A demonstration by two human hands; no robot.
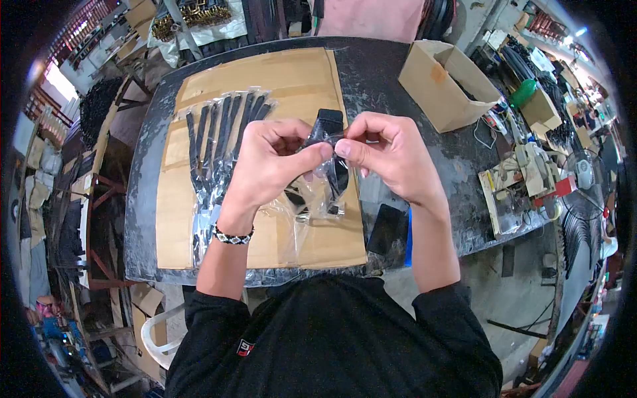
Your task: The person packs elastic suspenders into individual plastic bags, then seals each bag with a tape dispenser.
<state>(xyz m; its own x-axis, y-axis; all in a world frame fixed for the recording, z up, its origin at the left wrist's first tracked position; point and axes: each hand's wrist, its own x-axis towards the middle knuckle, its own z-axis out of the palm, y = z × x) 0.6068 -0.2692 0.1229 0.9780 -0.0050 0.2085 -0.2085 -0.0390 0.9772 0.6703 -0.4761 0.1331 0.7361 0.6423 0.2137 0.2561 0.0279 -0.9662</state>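
Observation:
In front of me, my left hand and my right hand pinch a clear plastic bag, thumbs almost meeting. Inside or against the bag is a black strap, probably a belt; its flat top end sticks up between the hands. Its lower part hangs beneath the fingers, with small shiny metal pieces near the bottom. Fingers hide much of the bag's upper edge. Left of my left hand, several black straps in clear sleeves lie fanned out on a cardboard sheet.
The cardboard covers part of a dark worktable. An open cardboard box stands at its far right. A black phone-like slab lies near the front edge. A small machine sits at the right. A white chair is lower left.

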